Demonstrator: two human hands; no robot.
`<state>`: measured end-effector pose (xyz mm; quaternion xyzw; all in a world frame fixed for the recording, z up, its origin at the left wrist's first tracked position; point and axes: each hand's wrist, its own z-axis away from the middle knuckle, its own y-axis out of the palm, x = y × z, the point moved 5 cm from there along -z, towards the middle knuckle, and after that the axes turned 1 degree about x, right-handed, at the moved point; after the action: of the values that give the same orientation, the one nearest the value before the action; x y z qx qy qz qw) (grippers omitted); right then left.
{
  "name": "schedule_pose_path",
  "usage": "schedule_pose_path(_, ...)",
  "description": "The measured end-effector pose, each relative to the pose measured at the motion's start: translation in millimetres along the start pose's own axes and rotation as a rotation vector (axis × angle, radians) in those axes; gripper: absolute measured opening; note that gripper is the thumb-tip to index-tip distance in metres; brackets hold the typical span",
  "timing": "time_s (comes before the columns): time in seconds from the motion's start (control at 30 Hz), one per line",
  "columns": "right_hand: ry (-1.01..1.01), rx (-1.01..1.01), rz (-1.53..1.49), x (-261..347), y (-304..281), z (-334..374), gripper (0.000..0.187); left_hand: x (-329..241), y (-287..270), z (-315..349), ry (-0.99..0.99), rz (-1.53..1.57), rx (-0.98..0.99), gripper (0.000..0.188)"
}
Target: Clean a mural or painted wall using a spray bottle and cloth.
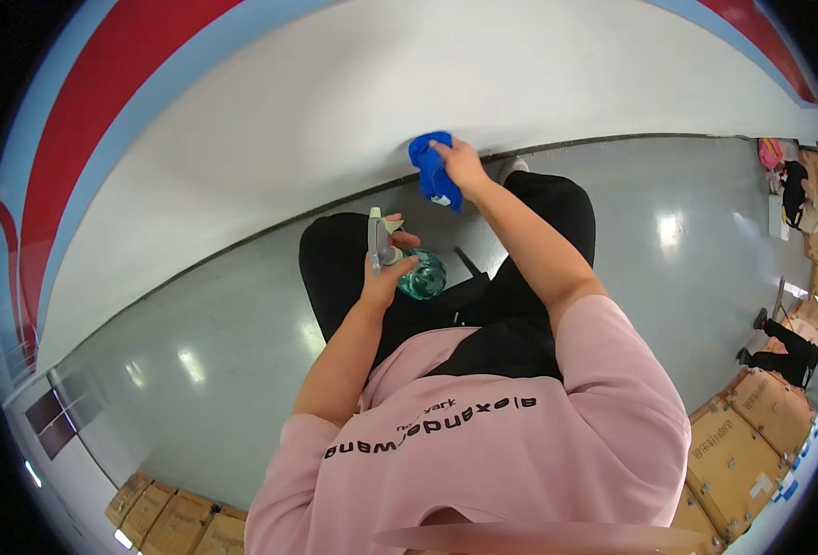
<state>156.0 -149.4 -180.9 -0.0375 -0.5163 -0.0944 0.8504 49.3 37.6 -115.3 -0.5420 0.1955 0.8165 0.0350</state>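
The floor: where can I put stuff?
Bare floor shows right of the right knee, before the boxes, and left of the left arm, by the white wall. Crowded around the knees: left hand, spray bottle, right hand, blue cloth.

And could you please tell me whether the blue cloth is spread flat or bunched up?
Bunched up: the blue cloth is gathered into a narrow, creased shape in the right hand.

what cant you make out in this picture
All in the head view:
- White wall patch behind the blue cloth: the cloth covers it.
- Some right hand fingertips: hidden behind that hand and the cloth.
- Part of the spray bottle neck: covered by the left hand.
- Whether the far person in black trousers holds anything: too small.
- Lower-left tan boxes: cut off by the bottom edge.
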Motion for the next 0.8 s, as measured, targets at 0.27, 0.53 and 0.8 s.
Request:
schedule_pose_path(0.27,0.064,-0.175,0.312,-42,-35,-47,0.031,-4,23,-11,-0.032,0.014,0.059,0.068)
schedule_pose_path(0.53,-0.055,-0.162,0.520,-16,-30,-25,0.037,3,9,-7,-0.033,-0.014,-0.010,0.069)
schedule_pose_path(0.8,-0.009,-0.153,0.467,-2,-39,-32,0.034,2,12,-10,-0.012,-0.018,0.053,0.068)
